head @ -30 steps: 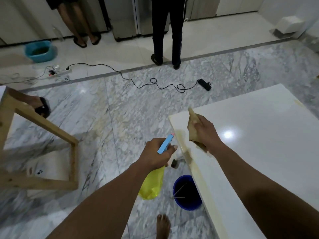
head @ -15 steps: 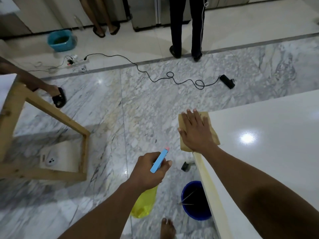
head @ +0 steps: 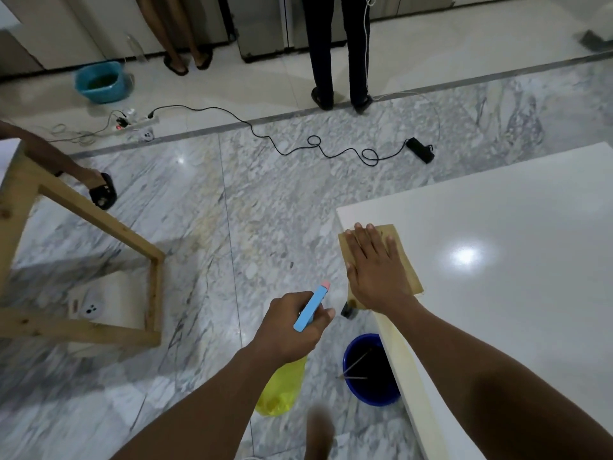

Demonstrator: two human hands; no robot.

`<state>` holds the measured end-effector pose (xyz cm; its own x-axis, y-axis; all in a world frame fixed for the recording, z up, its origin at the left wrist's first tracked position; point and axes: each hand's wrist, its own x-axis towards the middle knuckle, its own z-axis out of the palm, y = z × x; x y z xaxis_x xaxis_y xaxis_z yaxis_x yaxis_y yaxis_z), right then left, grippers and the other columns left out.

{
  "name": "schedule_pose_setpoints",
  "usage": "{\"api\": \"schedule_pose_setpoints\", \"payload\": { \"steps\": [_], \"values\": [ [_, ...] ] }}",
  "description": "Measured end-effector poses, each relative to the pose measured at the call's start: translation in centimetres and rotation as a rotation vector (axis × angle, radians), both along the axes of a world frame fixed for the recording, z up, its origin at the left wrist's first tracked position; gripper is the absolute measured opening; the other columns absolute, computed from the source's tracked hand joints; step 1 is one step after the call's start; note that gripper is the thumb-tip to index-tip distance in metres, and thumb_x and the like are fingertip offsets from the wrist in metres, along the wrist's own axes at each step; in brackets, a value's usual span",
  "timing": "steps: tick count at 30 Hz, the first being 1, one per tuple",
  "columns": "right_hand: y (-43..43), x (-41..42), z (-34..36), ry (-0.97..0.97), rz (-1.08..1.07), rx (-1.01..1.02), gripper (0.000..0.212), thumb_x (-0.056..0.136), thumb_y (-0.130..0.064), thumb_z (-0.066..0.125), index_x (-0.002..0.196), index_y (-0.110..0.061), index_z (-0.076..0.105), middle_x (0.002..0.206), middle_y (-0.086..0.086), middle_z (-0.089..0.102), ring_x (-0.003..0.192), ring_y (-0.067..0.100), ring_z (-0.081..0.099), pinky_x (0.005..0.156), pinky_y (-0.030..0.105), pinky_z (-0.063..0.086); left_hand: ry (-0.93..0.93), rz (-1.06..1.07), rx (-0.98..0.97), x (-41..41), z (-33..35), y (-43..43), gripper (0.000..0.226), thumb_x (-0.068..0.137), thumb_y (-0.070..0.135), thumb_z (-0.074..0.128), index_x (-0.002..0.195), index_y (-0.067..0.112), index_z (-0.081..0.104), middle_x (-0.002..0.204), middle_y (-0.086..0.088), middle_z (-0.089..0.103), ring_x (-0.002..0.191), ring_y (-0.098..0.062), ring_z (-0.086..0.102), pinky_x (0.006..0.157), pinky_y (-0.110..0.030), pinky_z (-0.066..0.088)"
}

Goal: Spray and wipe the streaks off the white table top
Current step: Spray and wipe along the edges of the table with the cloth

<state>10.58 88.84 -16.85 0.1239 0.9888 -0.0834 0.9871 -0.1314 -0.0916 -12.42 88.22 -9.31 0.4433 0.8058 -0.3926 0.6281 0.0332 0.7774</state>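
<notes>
The white table top (head: 517,320) fills the right side, with a pale streak along its near left edge. My right hand (head: 374,273) lies flat, fingers stretched out, pressing a tan cloth (head: 406,260) onto the table just behind its left corner. My left hand (head: 288,327) hovers over the floor to the left of the table. It grips a spray bottle with a yellow body (head: 282,386) that hangs below the fist. The bottle's blue head with a pink tip (head: 311,307) points up and to the right, toward the cloth.
A blue bucket (head: 371,370) stands on the marble floor against the table's edge. A wooden frame (head: 99,224) is at left, a black cable (head: 315,144) and a teal basin (head: 99,81) farther off. Two people (head: 338,54) stand at the back. My bare foot (head: 320,433) is below.
My right hand, which held the cloth bunched and lifted, has laid it flat on the table and slid it slightly toward me. My left hand keeps the bottle beside the table.
</notes>
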Motion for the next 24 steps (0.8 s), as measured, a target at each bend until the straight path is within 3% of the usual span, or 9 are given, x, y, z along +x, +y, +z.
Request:
{"api": "schedule_pose_setpoints", "payload": {
  "steps": [3, 10, 16, 20, 24],
  "values": [
    [-3.3, -0.5, -0.1, 0.002, -0.012, 0.008, 0.067, 0.098, -0.039, 0.03, 0.159, -0.016, 0.014, 0.167, 0.005, 0.011, 0.154, 0.027, 0.006, 0.121, 0.058, 0.015, -0.007, -0.023, 0.039, -0.6, 0.4, -1.8, 0.042, 0.088, 0.053, 0.071, 0.075, 0.014, 0.061, 0.069, -0.018, 0.064, 0.064, -0.042, 0.07, 0.068, -0.058, 0.062],
    [-13.1, -2.0, -0.5, 0.009, -0.04, 0.02, 0.066, 0.097, -0.039, 0.026, 0.158, -0.015, 0.019, 0.167, 0.004, 0.015, 0.154, 0.025, 0.007, 0.121, 0.058, 0.016, -0.043, -0.082, 0.043, -2.8, 1.0, -8.4, 0.04, 0.094, 0.043, 0.074, 0.081, 0.007, 0.062, 0.071, -0.021, 0.066, 0.065, -0.042, 0.072, 0.068, -0.055, 0.063],
    [-22.6, -3.6, -0.8, -0.031, -0.092, 0.02, 0.067, 0.097, -0.04, 0.024, 0.159, -0.02, 0.013, 0.168, 0.0, 0.008, 0.155, 0.02, 0.001, 0.123, 0.055, 0.013, -0.083, -0.113, 0.031, -5.9, 2.0, -16.1, 0.033, 0.099, 0.031, 0.075, 0.083, 0.004, 0.063, 0.061, -0.001, 0.06, 0.063, -0.039, 0.074, 0.064, -0.043, 0.065],
    [-28.1, -4.5, -0.7, -0.024, -0.115, 0.027, 0.066, 0.096, -0.039, 0.024, 0.159, -0.021, 0.014, 0.167, -0.001, 0.01, 0.155, 0.02, 0.004, 0.123, 0.054, 0.013, -0.081, -0.167, 0.06, -7.7, 2.0, -21.4, 0.035, 0.099, 0.034, 0.074, 0.08, 0.007, 0.061, 0.062, -0.003, 0.06, 0.062, -0.038, 0.073, 0.067, -0.053, 0.064],
    [-34.7, -5.5, -1.0, -0.029, -0.137, 0.027, 0.065, 0.098, -0.039, 0.028, 0.159, -0.019, 0.015, 0.167, 0.001, 0.012, 0.155, 0.022, 0.006, 0.122, 0.055, 0.016, -0.085, -0.222, 0.035, -7.9, 1.9, -27.0, 0.033, 0.101, 0.028, 0.073, 0.079, 0.006, 0.062, 0.06, 0.0, 0.059, 0.06, -0.036, 0.074, 0.067, -0.052, 0.064]
  ]
}}
